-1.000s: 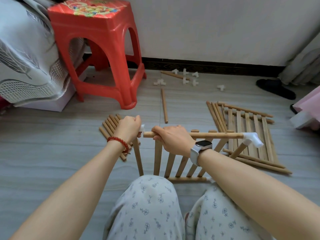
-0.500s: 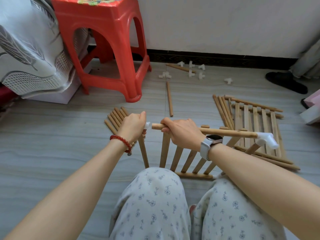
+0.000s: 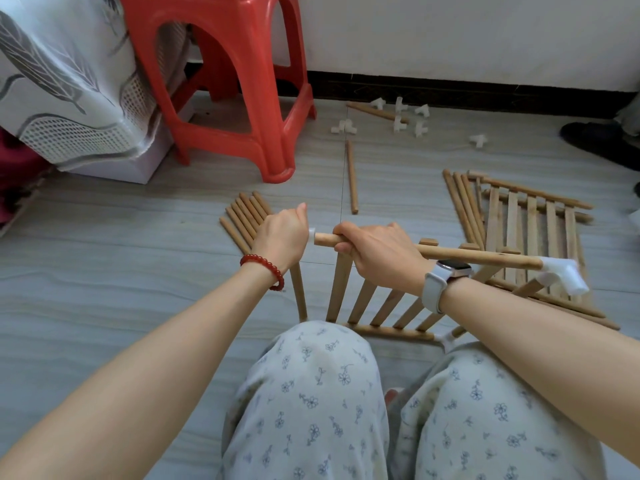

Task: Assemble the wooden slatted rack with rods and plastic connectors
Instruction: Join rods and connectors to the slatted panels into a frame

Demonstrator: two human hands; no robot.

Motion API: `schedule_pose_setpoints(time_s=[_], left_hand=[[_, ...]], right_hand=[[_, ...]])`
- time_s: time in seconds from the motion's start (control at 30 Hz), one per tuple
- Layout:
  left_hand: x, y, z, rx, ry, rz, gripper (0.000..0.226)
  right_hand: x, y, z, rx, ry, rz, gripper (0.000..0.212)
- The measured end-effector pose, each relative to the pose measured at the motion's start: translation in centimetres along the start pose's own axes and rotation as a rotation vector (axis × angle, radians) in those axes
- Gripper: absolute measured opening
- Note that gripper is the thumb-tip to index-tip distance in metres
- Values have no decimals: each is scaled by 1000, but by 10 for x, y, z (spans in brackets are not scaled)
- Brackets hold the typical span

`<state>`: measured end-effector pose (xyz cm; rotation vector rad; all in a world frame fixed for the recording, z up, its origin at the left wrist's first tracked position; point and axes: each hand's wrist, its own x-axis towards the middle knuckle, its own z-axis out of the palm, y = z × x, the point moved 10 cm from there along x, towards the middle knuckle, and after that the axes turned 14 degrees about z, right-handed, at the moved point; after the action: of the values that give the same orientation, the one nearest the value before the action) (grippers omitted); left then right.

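Wooden rod (image 3: pixel 478 256): held level above the floor, its long axis running left to right across the view and dipping slightly toward the right; the left end points at the left hand.
Right hand (image 3: pixel 379 252): fingers curled over the rod near its left end, gripping it from above; a white watch (image 3: pixel 446 275) sits on the wrist.
Left hand (image 3: pixel 282 237): closed around a white plastic connector (image 3: pixel 311 232) at the rod's left tip; only a sliver of the connector shows between hand and rod, so whether it is pushed on cannot be told. A red bead bracelet (image 3: pixel 265 268) circles the wrist.
Corner connector (image 3: pixel 566 277): white, fitted on the rod's right end, with a second rod running down and left from it.
Slatted panel (image 3: pixel 377 303): stands below the held rod, its slats fanning upward from a bottom rail by the knees.
Second slatted panel (image 3: pixel 530 220): lies flat on the floor at right, slats pointing away from the person.
Loose rods (image 3: pixel 244 220): a bundle lying side by side on the floor just behind the left hand; a single rod (image 3: pixel 352 176) lies farther off.
Spare connectors (image 3: pixel 398 119): scattered near the wall.
Red stool (image 3: pixel 235 81): far left.
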<state>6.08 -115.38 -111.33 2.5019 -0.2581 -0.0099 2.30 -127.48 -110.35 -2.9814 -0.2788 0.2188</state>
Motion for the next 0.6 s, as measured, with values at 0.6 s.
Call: schedule_pose_setpoints(time_s=[0.6], left_hand=[[3,6,2,-266,-136,52,35]], right_hand=[[4,0,3,-39,-10,-33,26]])
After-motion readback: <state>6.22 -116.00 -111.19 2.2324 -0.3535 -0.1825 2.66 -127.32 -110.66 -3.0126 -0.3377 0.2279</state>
